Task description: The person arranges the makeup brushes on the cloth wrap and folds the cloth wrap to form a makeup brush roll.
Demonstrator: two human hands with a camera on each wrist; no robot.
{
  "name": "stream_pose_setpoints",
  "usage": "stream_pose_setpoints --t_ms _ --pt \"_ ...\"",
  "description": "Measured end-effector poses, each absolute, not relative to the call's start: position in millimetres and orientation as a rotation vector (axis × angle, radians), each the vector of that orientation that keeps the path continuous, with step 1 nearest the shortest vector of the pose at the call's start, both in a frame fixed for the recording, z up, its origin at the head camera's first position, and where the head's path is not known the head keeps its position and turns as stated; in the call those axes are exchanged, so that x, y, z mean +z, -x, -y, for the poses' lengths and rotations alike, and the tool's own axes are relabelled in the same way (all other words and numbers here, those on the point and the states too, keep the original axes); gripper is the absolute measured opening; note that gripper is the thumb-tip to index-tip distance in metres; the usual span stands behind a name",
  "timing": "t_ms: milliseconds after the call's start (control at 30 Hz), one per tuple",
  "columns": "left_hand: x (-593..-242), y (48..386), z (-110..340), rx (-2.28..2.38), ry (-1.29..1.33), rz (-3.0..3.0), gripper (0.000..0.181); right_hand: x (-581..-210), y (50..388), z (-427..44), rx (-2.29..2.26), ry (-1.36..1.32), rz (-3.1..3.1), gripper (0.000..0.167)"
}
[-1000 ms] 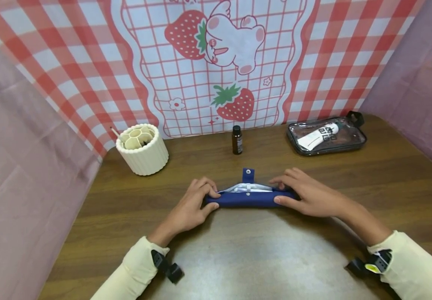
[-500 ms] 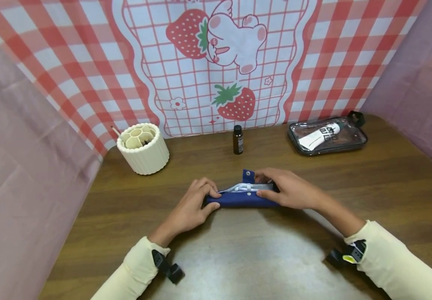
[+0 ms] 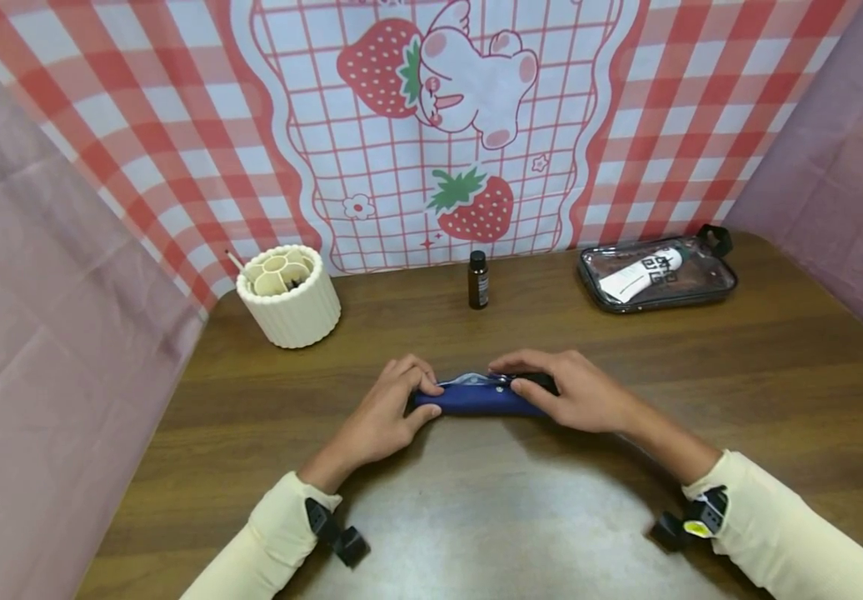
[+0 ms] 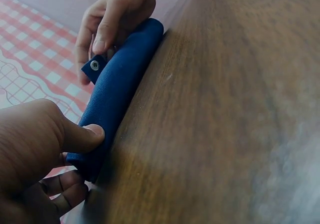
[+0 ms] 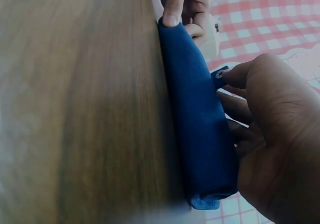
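A long dark-blue fabric pouch [image 3: 476, 402] lies on the table, its top edge gaping a little to show a pale lining. My left hand [image 3: 386, 412] grips its left end, thumb on the front and fingers behind. At the tab [image 4: 94, 65] with a metal snap, my right hand [image 3: 585, 392] pinches the cloth between thumb and fingers. The thumb sits by the snap in the right wrist view, where the pouch's rolled right end [image 5: 212, 194] also shows. What lies inside the pouch is mostly hidden.
A small dark bottle [image 3: 478, 283] stands behind the pouch. Back left is a cream ribbed holder [image 3: 296, 312] with a thin stick in it. A clear black-edged case [image 3: 690, 283] holding a white tube [image 3: 637, 279] lies back right. A checked cloth [image 3: 626, 167] hangs behind.
My right hand has moved left along the pouch to its snap tab, which has come forward from standing up behind the opening. The opening looks narrower. My left hand has stayed put.
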State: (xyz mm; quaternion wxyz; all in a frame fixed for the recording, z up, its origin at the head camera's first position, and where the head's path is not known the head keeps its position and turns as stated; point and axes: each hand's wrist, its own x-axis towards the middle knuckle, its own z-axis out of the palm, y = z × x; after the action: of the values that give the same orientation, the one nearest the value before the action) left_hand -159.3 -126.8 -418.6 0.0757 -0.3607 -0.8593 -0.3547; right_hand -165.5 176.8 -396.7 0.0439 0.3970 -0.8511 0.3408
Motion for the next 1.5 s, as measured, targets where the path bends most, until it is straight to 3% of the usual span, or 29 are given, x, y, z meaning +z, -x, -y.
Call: stream_pose_setpoints --t_ms 267,667,1067,1500 --pt "-417.3 159.3 126.1 -1.085 1.066 2.598 0.016 -399.2 166.0 -173.5 1.031 -1.162 2.548 0.015" --pt "-415.3 159.3 124.0 -1.078 1.081 2.58 0.015 -398.2 168.2 -176.3 0.906 -1.329 2.446 0.011" --pt "-412.7 158.5 122.9 -1.097 1.086 2.575 0.013 -388.9 167.3 -182.3 0.472 -1.608 2.359 0.041" --pt "-411.2 158.9 122.3 -1.081 1.124 2.57 0.011 -386.3 159.4 -177.8 0.322 -1.655 2.313 0.032"
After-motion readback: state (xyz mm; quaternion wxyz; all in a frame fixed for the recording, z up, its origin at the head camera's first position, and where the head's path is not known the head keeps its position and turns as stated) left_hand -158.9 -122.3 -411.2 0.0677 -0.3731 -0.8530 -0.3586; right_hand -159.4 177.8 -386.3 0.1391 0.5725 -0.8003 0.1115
